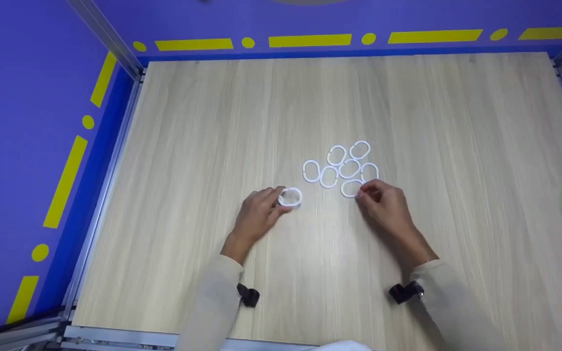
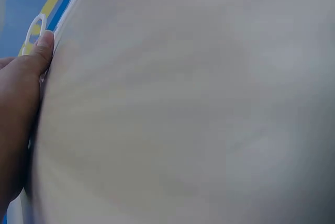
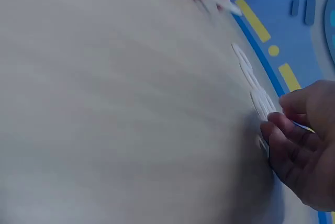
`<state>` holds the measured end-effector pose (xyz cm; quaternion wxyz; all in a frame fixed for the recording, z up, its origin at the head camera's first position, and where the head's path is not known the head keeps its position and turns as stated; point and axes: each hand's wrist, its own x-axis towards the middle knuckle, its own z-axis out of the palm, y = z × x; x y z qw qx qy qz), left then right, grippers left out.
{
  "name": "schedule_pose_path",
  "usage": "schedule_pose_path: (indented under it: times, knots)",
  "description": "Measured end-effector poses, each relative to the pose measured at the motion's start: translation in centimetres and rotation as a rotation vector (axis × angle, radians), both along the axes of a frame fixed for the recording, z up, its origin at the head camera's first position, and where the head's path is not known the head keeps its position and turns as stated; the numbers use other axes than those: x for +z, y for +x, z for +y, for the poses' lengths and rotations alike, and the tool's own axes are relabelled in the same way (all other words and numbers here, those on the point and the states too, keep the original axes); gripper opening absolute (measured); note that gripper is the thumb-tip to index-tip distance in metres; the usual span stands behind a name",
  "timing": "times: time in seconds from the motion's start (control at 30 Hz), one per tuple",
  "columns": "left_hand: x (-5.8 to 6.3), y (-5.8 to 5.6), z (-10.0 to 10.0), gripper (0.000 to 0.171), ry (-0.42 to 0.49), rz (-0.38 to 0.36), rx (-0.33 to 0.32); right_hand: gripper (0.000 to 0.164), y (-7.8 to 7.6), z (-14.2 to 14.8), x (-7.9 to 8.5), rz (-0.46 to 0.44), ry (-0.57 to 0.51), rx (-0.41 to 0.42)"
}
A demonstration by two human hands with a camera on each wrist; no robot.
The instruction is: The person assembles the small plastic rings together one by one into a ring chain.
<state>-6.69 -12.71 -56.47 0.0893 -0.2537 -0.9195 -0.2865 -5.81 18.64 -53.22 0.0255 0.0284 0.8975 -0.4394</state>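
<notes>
Left hand: here it is, left hand (image 1: pixel 260 209) pinching the held ring (image 1: pixel 290 205) between thumb and fingers, just off the desk in the left wrist view.
Held ring: white, smooth, oval, poking out to the right of those fingers; one ring or two together, I cannot tell.
Right hand: and over here, right hand (image 1: pixel 389 207), thumb and fingertip together, pinching the right end of the low ring (image 1: pixel 351 197).
Low ring: white oval again, reaching left from these fingertips, nearest of the cluster to the person.
Other rings: six more (image 1: pixel 336 165), beyond and mostly left of the right fingers, bunched close; thin white loops, small gaps showing in several.
Desk: pale wood grain (image 1: pixel 212 122) under both sets of fingers.
</notes>
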Motion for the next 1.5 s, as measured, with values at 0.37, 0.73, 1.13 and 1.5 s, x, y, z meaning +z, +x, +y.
schedule_pose_path:
  times: [0.37, 0.73, 1.13, 1.5]
  knots:
    - [0.1, 0.0, -1.8, 0.051, -0.024, -0.059, 0.041, 0.041, -2.8, 1.7, 0.8, -0.017, 0.272, 0.254]
    - [0.1, -0.1, -1.8, 0.047, 0.003, -0.023, 0.004, 0.038, -2.9, 0.3, 1.4, -0.069, 0.273, 0.317]
    - [0.5, 0.2, -1.4, 0.043, 0.071, -0.065, 0.031, 0.009, -2.1, -3.4, -0.5, 0.079, -0.066, 0.327]
    - [0.5, 0.2, -1.2, 0.043, 0.086, -0.058, 0.011, 0.019, -4.2, -8.2, -1.3, -0.106, -0.551, 0.21]
